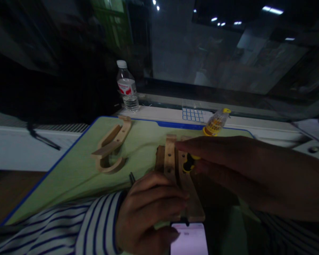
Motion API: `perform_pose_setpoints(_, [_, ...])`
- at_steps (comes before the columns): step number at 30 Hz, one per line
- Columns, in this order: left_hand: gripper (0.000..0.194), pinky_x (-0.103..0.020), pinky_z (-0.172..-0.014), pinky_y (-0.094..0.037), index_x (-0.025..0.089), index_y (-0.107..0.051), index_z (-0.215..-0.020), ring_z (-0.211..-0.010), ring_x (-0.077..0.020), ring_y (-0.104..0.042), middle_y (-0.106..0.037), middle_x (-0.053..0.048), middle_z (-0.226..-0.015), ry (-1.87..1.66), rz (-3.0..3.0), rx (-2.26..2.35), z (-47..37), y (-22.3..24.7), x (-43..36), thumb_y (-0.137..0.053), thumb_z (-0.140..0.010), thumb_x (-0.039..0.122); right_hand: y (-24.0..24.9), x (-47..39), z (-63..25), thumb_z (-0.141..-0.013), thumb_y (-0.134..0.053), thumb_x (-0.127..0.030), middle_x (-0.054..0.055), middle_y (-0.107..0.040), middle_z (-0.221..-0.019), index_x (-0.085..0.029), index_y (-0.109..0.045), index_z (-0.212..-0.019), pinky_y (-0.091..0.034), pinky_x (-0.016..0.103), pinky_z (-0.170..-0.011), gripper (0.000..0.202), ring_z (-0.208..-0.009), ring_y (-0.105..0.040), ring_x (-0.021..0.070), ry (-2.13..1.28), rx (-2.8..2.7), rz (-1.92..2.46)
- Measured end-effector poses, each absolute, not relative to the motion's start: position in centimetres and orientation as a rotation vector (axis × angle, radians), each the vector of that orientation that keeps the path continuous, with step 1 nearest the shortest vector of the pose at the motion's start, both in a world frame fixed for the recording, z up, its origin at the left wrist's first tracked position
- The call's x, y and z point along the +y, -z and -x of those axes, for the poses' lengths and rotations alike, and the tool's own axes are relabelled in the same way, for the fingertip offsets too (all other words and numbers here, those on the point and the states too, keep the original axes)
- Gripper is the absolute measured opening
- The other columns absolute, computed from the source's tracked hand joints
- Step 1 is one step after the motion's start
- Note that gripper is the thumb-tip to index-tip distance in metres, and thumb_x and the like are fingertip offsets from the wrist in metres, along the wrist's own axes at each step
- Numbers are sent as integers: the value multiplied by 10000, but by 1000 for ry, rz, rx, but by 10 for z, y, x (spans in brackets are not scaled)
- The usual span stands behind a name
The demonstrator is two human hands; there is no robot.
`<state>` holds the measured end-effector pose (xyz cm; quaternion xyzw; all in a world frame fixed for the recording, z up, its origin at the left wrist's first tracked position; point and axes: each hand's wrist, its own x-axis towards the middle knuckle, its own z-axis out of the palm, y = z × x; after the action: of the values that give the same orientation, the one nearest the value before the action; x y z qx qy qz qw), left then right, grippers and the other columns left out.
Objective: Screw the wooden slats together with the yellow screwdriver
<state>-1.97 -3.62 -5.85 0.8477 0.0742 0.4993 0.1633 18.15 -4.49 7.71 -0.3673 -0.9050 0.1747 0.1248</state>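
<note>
Two light wooden pieces with holes, a left one (170,152) and a right one (192,198), lie side by side on the green table. Over their lower part rests my left hand (151,212), its fingers bent and pressed on the wood. From the right reaches my right hand (228,166), with its thumb and fingers closed at a black-and-yellow screwdriver handle (188,163) that stands over a hole of the right piece. The screwdriver's tip is hidden. Beneath the pieces a darker brown block (160,158) shows at the left.
Curved wooden parts (110,147) lie at the left of the table (140,138). A phone with a lit screen (189,239) is at the near edge. Behind stand a water bottle (127,88) and a clear container with yellow ends (216,122). A small dark rod (132,178) lies by my left hand.
</note>
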Motion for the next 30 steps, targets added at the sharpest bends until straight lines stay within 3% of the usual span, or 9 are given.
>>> perform_pose_setpoints(7, [261, -328, -694, -545, 153, -618, -1019, -810, -183, -652, -714, -85, -844, -1458, -2349, 302, 18, 62, -40, -391, -906, 214, -76, -45, -174, -846, -535, -132, -16, -708, -957, -237, -632, -990, -503, 219, -716, 202, -845, -657, 134, -624, -2605, 1141])
perform_pose_setpoints(19, [246, -299, -772, -533, 137, -648, -989, -885, -173, -640, -709, -86, -918, -1248, -2226, 394, 23, 51, -33, -431, -873, 130, -75, -42, -175, -891, -489, -179, -9, -694, -849, -234, -648, -927, -469, 255, -736, 172, -819, -647, 152, -502, -2606, 1181])
perform_pose_setpoints(23, [162, -237, -734, -508, 168, -659, -952, -796, -134, -638, -696, -35, -888, -981, -2109, 883, 21, 31, -16, -551, -840, 210, -74, -39, -177, -904, -477, -187, 26, -693, -934, -208, -649, -964, -455, 279, -785, 184, -887, -634, 161, -539, -2611, 1108])
perform_pose_setpoints(26, [214, -237, -749, -489, 199, -640, -1010, -807, -129, -619, -678, 5, -899, -692, -2169, 879, 18, 13, -4, -567, -814, 248, -72, -36, -180, -902, -473, -167, 40, -675, -1006, -195, -632, -1047, -436, 301, -845, 216, -951, -610, 166, -517, -2620, 1078])
perform_pose_setpoints(30, [240, -260, -775, -469, 181, -635, -991, -805, -142, -607, -669, 6, -881, -658, -2269, 865, 14, -1, 4, -620, -764, 257, -70, -34, -182, -894, -477, -133, 40, -649, -1054, -224, -582, -1176, -408, 318, -900, 315, -1009, -568, 160, -480, -2641, 1008])
